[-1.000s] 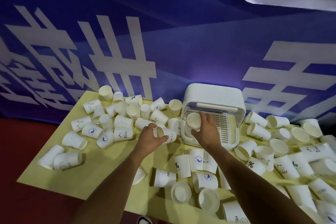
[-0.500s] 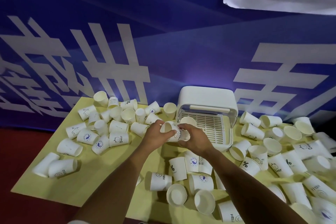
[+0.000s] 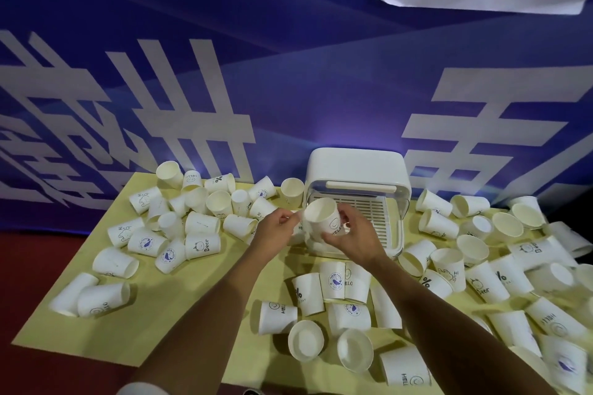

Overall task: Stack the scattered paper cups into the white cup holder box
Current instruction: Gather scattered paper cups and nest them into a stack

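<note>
L→R. The bench [image 3: 154, 314] has a yellow top. L pile [image 3: 192, 221] of cups sits approx 9–10 o'clock from the box [image 3: 356, 165]. All loose: most on their sides, a few upright, none nested.

The left hand [image 3: 274, 231] is at 9 o'clock of the held cup [image 3: 322, 216], fingers curled, tips close by the cup's L rim. Can't tell if they pinch that cup, another one behind it, or nothing.

The held cup has "HELLO" print, is tilted w/ mouth up, and is in the air just in front of the box's open side, not inside yet. The right hand [image 3: 357, 242] grips it, thumb on the near wall, fingers wrapped round the far side.

The box is at the bench's 12 o'clock, lid up, grid tray [image 3: 375, 212] inside. The tray's R part shows bare; the L part is hidden behind hands + cup, so contents unknown.

The front batch [image 3: 333, 295] at 6 o'clock of the box and the R pile [image 3: 481, 253] at 3–4 o'clock are also loose.

Progress est.: very early. Dozens left on the bench, no stack seen in the box. Step in hand is prob. getting this cup in.
</note>
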Tool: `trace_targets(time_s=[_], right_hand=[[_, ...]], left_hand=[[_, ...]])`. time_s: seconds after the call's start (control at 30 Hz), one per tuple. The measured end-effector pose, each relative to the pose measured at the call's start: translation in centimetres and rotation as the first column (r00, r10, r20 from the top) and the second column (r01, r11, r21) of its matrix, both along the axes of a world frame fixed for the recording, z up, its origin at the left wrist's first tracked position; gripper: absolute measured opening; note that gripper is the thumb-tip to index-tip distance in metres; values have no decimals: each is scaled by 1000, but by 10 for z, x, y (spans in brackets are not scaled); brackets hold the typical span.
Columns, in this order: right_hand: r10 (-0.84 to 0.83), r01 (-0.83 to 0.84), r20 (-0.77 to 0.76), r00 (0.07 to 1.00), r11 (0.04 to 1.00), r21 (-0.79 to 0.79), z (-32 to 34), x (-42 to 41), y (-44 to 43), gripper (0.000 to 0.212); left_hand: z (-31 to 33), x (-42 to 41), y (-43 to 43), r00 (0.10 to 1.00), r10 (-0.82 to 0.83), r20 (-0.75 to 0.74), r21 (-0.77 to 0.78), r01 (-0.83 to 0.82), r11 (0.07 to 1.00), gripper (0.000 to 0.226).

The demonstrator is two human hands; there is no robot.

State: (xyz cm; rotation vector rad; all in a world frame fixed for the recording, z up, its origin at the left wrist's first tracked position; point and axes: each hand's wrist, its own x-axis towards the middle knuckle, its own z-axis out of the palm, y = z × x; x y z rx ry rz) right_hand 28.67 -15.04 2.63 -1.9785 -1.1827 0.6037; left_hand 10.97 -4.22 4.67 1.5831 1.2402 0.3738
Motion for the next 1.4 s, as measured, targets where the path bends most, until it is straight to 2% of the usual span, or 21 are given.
trace_targets(time_s=[0.1,0.17,0.3,0.53,0.67,0.8,0.9,1.03,1.13,1.4], right_hand=[[-86,90,-90,992,995,45,5,4,5,63],[-119,125,-93,989,991,57,5,4,10,60],[-173,178,-118,978,983,37,-4,-2,23,67],[-201,201,14,980,979,-41,-23,-12,31,71],[-216,216,-5,976,975,-52,-23,-15,31,71],[-232,233,7,973,971,-47,-17,-14,28,72],[-192,195,96,977,980,-27,-14,-11,21,67],[-69,65,266,961,998,25,-12,-10,10,50],[6,-15,284,959,999,30,-6,-16,9,52],[221,-187,333,917,974,-131,-7,-57,28,60]], left_hand=[[-6,-9,0,998,-7,-64,48,10,999,28],[-10,-16,0,996,-10,-90,53,15,998,25],[-19,-29,1,994,12,-105,47,-7,999,20],[-27,-51,3,990,45,-132,33,-41,999,22],[-28,-56,2,984,84,-158,22,-82,996,32],[-29,-52,-2,984,86,-154,35,-82,996,32],[-26,-45,-7,988,80,-135,23,-78,997,27],[-20,-36,-20,991,83,-108,8,-83,997,27],[-17,-33,-30,989,93,-118,19,-91,996,31],[-16,-69,-24,983,152,-103,27,-150,988,41]])
